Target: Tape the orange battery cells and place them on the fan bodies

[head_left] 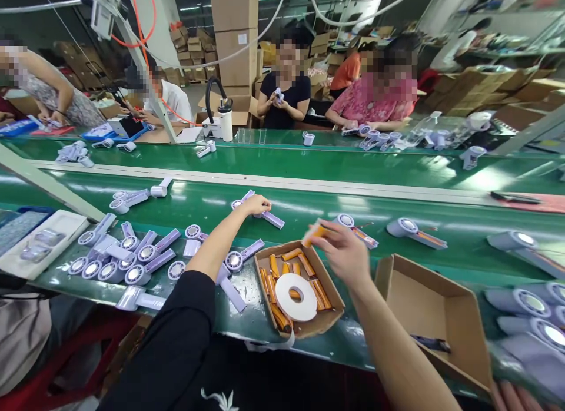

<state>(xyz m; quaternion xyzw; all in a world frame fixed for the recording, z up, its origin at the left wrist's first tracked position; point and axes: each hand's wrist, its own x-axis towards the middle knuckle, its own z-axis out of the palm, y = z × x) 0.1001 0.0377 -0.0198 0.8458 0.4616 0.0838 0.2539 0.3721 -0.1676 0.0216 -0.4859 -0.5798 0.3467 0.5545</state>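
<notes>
My left hand (257,205) reaches onto the green belt, its fingers closed over the head of a lavender handheld fan (274,220); the fan's open handle sticks out to the right. Another fan (242,198) lies just behind the wrist. My right hand (346,249) pinches an orange battery (314,233) with a white strip on it, raised over the cardboard box's right rim. In that cardboard box (333,320), orange batteries (291,255) lie around and under a white roll of tape (286,305). To the right, a fan (348,221) has an orange battery in its handle.
Many fans (136,274) are piled at left beside a white tray (26,264). A second cardboard box (424,281) holds a dark item. More fans (525,302) crowd the right. Another person's hand (514,396) shows bottom right. Several people sit across the belt (282,161).
</notes>
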